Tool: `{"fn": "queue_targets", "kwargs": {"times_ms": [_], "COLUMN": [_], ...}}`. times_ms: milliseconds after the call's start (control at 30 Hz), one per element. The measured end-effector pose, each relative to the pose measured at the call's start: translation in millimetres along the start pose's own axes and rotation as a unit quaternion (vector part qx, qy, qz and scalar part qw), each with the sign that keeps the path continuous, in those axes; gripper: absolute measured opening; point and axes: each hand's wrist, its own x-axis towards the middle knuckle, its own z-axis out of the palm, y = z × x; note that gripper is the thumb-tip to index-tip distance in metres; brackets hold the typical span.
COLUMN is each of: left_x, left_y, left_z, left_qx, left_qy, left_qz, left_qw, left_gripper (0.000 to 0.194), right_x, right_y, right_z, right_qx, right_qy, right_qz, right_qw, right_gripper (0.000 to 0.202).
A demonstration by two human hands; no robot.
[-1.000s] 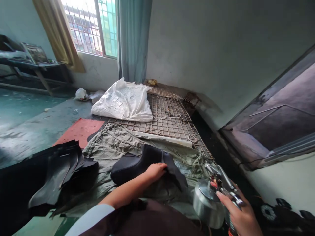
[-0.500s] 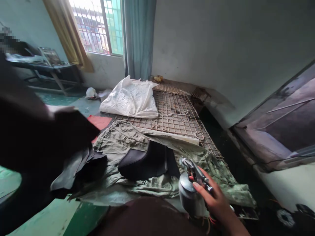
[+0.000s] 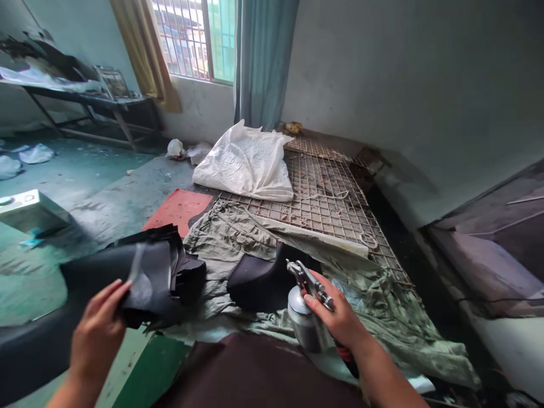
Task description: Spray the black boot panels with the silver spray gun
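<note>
My right hand [image 3: 335,311] is wrapped round the handle of a metal spray gun [image 3: 306,283], whose silver cup hangs below it. The nozzle points left, towards a curved black cut piece [image 3: 255,280] lying on the crumpled cloth. On the left, my left hand [image 3: 100,323] has its fingers closed at the near edge of a black sheet [image 3: 151,272] with a pale smudge on it. This sheet lies at a stack of similar black pieces [image 3: 189,272]; whether it is lifted off them I cannot tell. The thumb is largely hidden.
Grey-green cloth [image 3: 238,232] covers the near part of a rusty wire-grid platform [image 3: 323,175]. A white plastic sheet [image 3: 246,164] lies on its far part, a red sheet [image 3: 178,209] beside it. A pale box [image 3: 32,209] stands on the floor at left; a bench [image 3: 85,102] stands behind.
The large dark blurred shape at left is gone, and my left hand now shows at the black sheet. The spray gun has shifted left and slightly up in view, nearer the curved piece.
</note>
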Motion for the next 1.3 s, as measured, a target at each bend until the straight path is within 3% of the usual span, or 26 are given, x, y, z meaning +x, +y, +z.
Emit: {"fn": "queue_targets", "kwargs": {"times_ms": [133, 333, 433, 567, 667, 800, 900, 1067, 1167, 1300], "left_x": [-30, -24, -26, -21, -10, 0, -2, -6, -3, 4], "left_y": [-23, -30, -29, -23, -21, -24, -27, -23, -19, -18], "left_z": [23.5, 28.2, 31.8, 37.7, 41.9, 49.3, 54.6, 60.4, 65.6, 73.2], "left_qx": [-0.015, -0.039, -0.036, -0.05, -0.063, -0.099, -0.124, -0.162, -0.178, -0.189], "left_qy": [-0.051, -0.076, -0.035, 0.09, 0.114, 0.022, -0.011, 0.009, 0.029, 0.023], "left_qz": [-0.023, 0.015, 0.028, 0.04, 0.064, 0.095, 0.083, 0.04, 0.023, 0.008], "left_qw": [0.998, 0.996, 0.998, 0.994, 0.989, 0.99, 0.989, 0.986, 0.983, 0.982], "left_gripper": [0.066, 0.053, 0.045, 0.042, 0.036, 0.032, 0.029, 0.019, 0.015, 0.019], "right_x": [12, 31, 39, 47, 53, 63, 71, 81, 81, 74], "right_y": [-8, -13, -19, -28, -32, -30, -28, -27, -26, -26], "right_z": [9, 40, 51, 56, 58, 66, 73, 79, 78, 73], "right_qx": [-0.016, -0.033, -0.047, -0.034, -0.021, -0.016, -0.032, -0.066, -0.073, -0.058], "right_qy": [-0.061, -0.208, -0.249, -0.286, -0.294, -0.266, -0.216, -0.137, -0.145, -0.214], "right_qz": [-0.017, -0.052, -0.057, -0.072, -0.071, -0.06, -0.022, 0.057, 0.066, 0.006], "right_qw": [0.998, 0.976, 0.966, 0.955, 0.953, 0.962, 0.976, 0.987, 0.985, 0.975], "right_gripper": [0.045, 0.044, 0.043, 0.039, 0.037, 0.038, 0.035, 0.031, 0.031, 0.035]}}
